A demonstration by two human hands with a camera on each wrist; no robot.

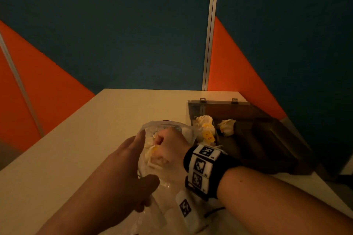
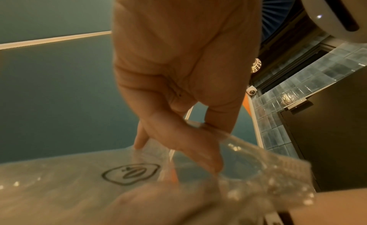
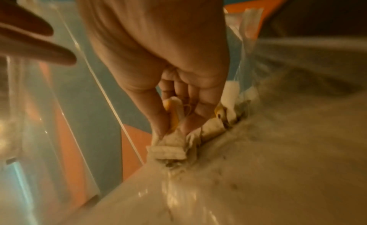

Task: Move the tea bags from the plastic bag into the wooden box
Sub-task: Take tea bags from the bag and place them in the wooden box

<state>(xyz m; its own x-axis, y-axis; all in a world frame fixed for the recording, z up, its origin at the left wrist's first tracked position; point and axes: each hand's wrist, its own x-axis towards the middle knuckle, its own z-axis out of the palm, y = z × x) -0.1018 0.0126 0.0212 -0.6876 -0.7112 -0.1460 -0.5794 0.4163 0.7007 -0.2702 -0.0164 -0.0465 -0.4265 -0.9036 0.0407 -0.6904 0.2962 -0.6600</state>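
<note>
The right hand (image 1: 168, 147) is inside the clear plastic bag (image 1: 172, 181), fingers (image 3: 190, 93) curled tight round a bunch of tea bags (image 3: 168, 148) – yellow tags showing. The left hand (image 1: 122, 175) pinches the bag's edge, holding its mouth apart. At two o'clock stands the open wooden box (image 1: 254, 139), tea bags already inside.

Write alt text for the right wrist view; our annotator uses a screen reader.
The right hand, reaching inside the clear plastic bag, pinches a bundle of tea bags with yellow tags. Fingers of the left hand show at the upper left, outside the plastic.
</note>
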